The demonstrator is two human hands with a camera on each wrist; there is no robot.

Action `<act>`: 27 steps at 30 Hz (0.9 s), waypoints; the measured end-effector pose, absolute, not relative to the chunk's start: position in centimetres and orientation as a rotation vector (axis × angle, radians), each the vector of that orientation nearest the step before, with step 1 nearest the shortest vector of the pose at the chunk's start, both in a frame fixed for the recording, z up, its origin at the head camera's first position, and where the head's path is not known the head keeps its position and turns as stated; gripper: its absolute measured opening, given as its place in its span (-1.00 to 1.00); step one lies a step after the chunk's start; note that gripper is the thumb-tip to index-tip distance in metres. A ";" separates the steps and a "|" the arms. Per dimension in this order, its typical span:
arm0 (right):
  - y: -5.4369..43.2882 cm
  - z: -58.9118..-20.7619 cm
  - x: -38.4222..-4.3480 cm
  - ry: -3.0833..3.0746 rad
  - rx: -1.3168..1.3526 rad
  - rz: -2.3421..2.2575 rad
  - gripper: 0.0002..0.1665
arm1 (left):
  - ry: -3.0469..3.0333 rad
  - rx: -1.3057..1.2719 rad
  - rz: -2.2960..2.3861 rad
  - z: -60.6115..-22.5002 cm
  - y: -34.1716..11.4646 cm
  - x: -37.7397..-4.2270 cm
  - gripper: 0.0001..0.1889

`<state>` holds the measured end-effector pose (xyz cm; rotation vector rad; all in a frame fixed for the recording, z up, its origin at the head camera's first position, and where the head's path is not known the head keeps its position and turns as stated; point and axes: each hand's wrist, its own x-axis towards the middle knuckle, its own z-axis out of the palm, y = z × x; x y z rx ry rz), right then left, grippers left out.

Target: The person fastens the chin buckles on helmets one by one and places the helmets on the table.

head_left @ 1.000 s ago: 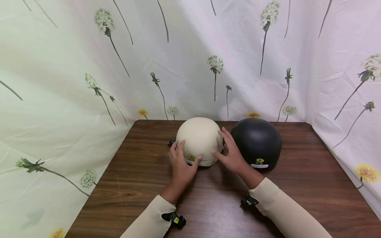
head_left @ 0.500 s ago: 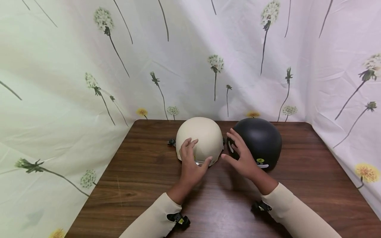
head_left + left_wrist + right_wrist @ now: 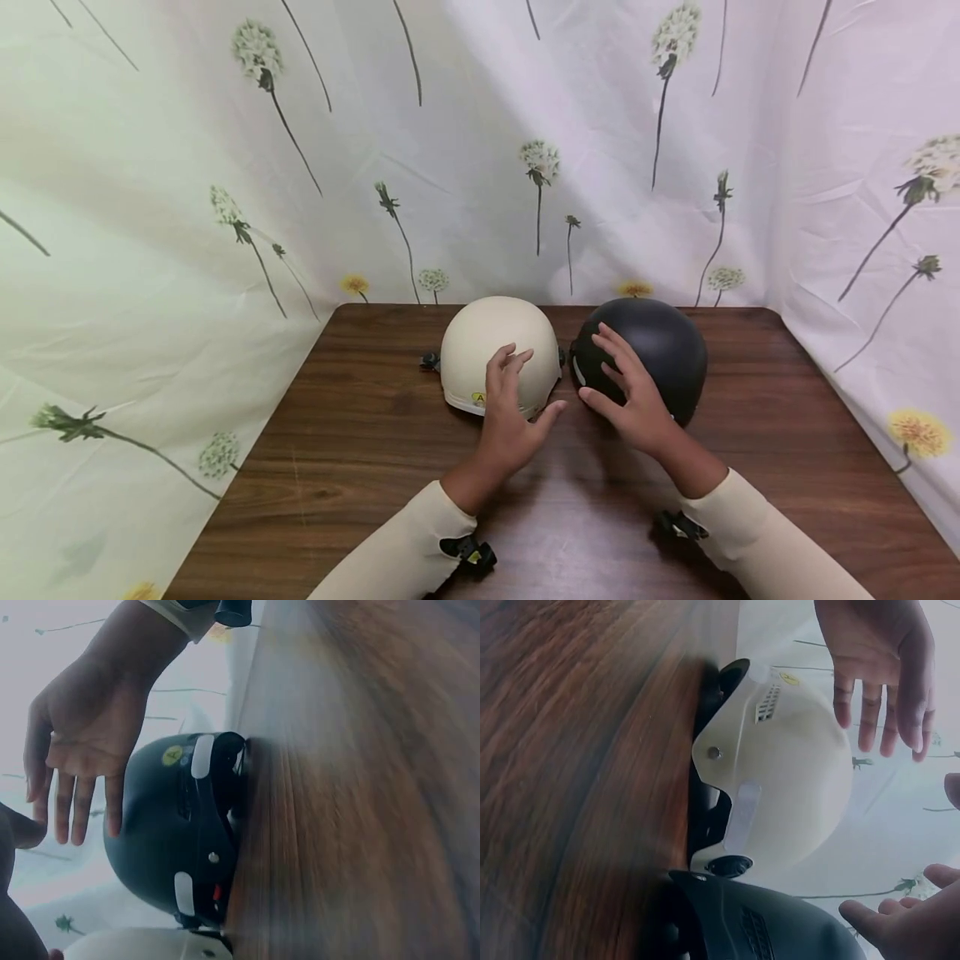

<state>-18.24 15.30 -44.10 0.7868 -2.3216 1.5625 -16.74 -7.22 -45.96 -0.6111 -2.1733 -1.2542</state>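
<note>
A cream helmet [image 3: 480,342] and a black helmet [image 3: 667,342] sit side by side at the back of the table, domes up. My left hand [image 3: 513,421] is raised in front of the cream helmet's right side, fingers spread and holding nothing. In front of the black helmet's left side is my right hand [image 3: 633,400], its fingers loosely extended and the palm turned inward. The left wrist view shows the black helmet's side [image 3: 165,810] with pale strips and a yellow sticker. In the right wrist view, the cream helmet's rivet [image 3: 715,753] and vents show.
The dark wooden table [image 3: 315,492] ends at a back edge close behind both helmets. White cloth [image 3: 480,167] printed with dandelions hangs behind and at both sides. A black strap buckle [image 3: 430,361] sticks out left of the cream helmet. Black wrist devices are on both sleeves.
Both hands have come off the cream helmet and shifted right, the right hand now in front of the black helmet. The helmets stay where they were.
</note>
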 end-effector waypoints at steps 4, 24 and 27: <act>16.0 -43.9 -17.9 -2.298 0.784 1.557 -0.14 | -2.202 -0.634 -1.316 -45.7 -6.2 -16.9 -0.13; 21.6 -43.7 -17.4 -1.935 0.680 1.518 -0.36 | -2.428 -0.574 -1.432 -46.2 -1.9 -18.6 -0.07; 22.3 -43.9 -17.9 -1.895 0.596 1.514 -0.41 | -2.462 -0.560 -1.458 -46.3 -1.6 -18.8 -0.07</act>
